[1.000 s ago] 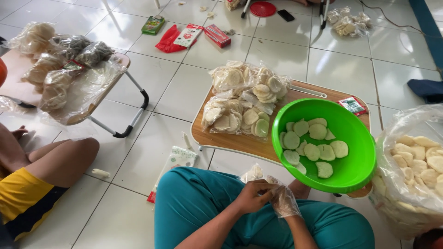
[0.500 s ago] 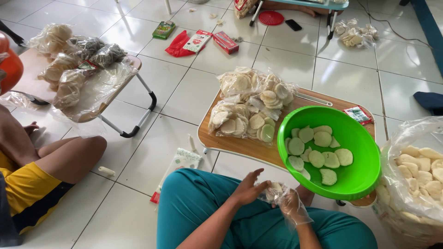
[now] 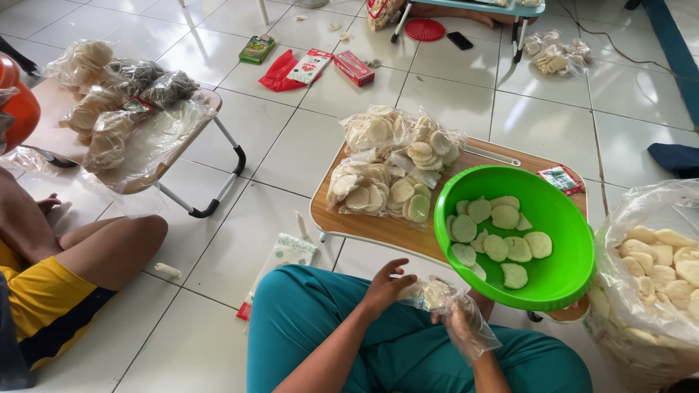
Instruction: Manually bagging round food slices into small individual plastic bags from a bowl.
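My left hand [image 3: 384, 285] is bare and pinches the edge of a small clear plastic bag [image 3: 431, 292] holding a few pale round crackers, over my lap in teal trousers. My right hand [image 3: 461, 319], in a loose clear plastic glove, grips the same bag from the right. Just beyond it, a green bowl [image 3: 561, 271] with several round crackers tilts on the near edge of a low wooden folding table [image 3: 378, 227]. Filled bags of crackers [image 3: 393, 164] lie on that table's far left part.
A big clear sack of crackers [image 3: 652, 273] stands at my right. Another person sits at left, bare knee [image 3: 120, 244] and yellow shorts showing, beside a second low table [image 3: 156, 145] with packed bags. Boxes and red packets [image 3: 309, 65] lie on the tiled floor.
My hands stay on the small bag over my lap; the gloved right hand has shifted lower and to the right. The view has moved slightly.
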